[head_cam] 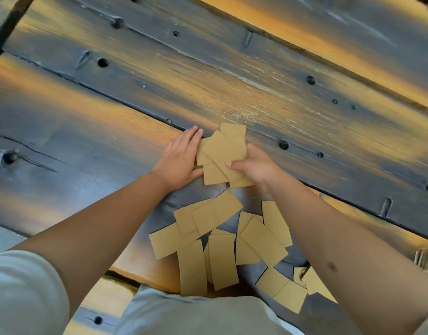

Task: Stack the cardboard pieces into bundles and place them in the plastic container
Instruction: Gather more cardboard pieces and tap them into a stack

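1. Left hand, fingers straight and flat, presses the left side of an uneven cardboard bundle mid-table.
2. Right hand grips the bundle's right side, thumb on top.
3. Loose pieces lie scattered toward the table's near edge.
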The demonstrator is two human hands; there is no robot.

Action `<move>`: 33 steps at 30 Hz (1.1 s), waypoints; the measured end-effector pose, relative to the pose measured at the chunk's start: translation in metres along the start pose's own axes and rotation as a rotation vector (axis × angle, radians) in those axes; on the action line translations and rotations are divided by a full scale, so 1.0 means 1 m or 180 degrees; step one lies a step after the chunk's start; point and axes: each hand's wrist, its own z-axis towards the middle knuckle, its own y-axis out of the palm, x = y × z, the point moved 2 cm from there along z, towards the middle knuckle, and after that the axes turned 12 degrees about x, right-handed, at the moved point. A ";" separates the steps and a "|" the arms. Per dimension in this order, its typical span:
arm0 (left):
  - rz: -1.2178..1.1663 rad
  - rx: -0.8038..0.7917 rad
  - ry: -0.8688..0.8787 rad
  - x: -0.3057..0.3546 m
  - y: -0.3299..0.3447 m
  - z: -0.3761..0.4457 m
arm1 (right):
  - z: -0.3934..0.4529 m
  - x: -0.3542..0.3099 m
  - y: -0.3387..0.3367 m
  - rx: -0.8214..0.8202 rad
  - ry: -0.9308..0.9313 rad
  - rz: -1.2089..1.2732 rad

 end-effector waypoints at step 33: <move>-0.0462 0.0056 0.0010 0.026 -0.064 0.037 | -0.022 -0.032 0.023 0.0919 -0.2653 -0.2081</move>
